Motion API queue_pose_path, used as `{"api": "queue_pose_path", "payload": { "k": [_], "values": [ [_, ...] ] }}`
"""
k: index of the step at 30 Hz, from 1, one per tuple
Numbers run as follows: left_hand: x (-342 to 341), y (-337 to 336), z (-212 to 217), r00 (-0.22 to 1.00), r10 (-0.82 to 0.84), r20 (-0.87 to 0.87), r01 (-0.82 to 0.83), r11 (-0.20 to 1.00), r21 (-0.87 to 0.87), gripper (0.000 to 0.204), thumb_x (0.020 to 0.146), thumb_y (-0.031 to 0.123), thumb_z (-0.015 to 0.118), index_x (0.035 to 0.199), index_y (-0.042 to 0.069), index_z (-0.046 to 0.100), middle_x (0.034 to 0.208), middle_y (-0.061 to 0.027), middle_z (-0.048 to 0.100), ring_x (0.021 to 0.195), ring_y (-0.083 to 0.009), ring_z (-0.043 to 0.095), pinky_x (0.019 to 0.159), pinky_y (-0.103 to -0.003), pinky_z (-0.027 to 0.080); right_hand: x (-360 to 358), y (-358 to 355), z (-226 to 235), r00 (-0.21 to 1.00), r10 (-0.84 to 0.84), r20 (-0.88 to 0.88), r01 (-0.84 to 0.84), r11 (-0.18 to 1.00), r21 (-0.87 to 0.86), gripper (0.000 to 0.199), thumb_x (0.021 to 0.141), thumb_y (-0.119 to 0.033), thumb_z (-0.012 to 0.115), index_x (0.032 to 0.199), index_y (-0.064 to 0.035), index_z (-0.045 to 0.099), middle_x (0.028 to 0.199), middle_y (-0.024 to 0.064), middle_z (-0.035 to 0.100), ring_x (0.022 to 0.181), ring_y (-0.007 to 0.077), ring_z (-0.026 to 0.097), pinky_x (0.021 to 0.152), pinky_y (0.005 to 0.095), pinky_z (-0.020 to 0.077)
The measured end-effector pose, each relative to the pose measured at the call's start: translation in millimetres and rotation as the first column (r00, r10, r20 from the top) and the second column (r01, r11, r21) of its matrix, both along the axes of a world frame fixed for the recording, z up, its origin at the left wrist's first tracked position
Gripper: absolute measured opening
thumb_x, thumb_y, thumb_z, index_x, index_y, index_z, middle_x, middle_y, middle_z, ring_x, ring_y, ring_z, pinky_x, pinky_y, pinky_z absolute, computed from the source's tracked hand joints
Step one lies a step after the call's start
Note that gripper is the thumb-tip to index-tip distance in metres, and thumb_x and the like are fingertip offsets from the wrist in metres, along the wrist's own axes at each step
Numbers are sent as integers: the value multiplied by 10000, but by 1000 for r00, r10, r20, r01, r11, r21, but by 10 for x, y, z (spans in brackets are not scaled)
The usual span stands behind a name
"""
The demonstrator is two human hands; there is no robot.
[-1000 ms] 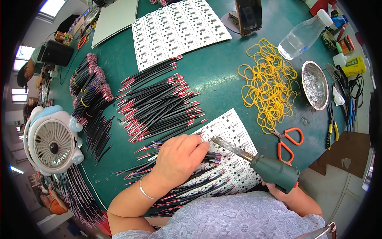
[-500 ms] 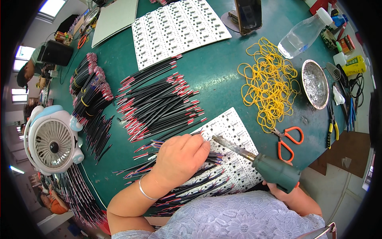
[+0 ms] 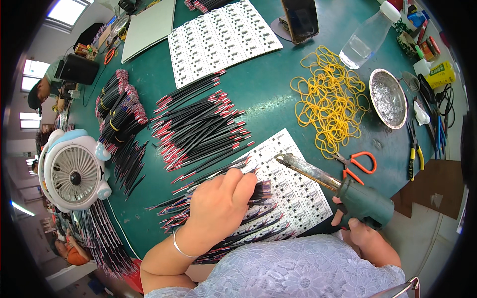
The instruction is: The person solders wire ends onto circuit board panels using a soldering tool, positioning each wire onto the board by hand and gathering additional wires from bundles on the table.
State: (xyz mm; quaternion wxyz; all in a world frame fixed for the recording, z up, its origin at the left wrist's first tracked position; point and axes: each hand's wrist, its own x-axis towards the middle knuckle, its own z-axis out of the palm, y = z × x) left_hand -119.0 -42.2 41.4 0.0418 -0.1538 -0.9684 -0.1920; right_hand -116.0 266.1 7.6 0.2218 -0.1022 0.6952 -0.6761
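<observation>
My right hand (image 3: 365,233) grips a green soldering gun (image 3: 366,202), its long dirty metal tip pointing left over a white circuit board sheet (image 3: 298,181). My left hand (image 3: 218,201) is closed above the board's left side, its fingertips pinching what looks like a thin wire, mostly hidden by the fingers. Apart from that hand, the iron's tip hovers a little to the right. Black wires (image 3: 261,218) with coloured ends lie across the board, under and below my left hand. A larger pile of black wires (image 3: 203,129) with red and white ends lies just beyond.
Yellow rubber bands (image 3: 328,99), orange-handled scissors (image 3: 360,164), a metal bowl (image 3: 388,99) and a clear bottle (image 3: 365,42) stand to the right. Another board sheet (image 3: 223,39) and a phone (image 3: 300,20) are at the back. A fan (image 3: 74,171) and wire bundles (image 3: 119,111) sit left.
The soldering gun has moved right and slightly up, away from my left hand. The fingers of my left hand have shifted slightly on the wires. The whole view has turned a little.
</observation>
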Motion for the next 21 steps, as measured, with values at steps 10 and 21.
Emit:
{"api": "queue_pose_path", "payload": {
  "k": [10, 21],
  "values": [
    [68, 53, -220, 999, -12, -37, 7, 994, -110, 268, 642, 63, 641, 903, 123, 654, 688, -27, 445, 557, -188, 509, 449, -315, 391, 51, 14, 72, 993, 107, 47, -113, 982, 149, 265, 824, -64, 568, 1072, 18, 616, 863, 110, 634, 726, 181, 658, 630, 301, 526],
    [67, 61, -313, 990, 0, -142, -11, 997, -72, 239, 663, 77, 654, 901, 89, 671, 807, -20, 567, 623, -175, 545, 482, -288, 414, -40, -62, 87, 941, 276, -194, -216, 935, 281, 339, 887, -193, 559, 1135, 35, 517, 845, 80, 585, 652, 155, 611, 593, 298, 504]
  ]
}}
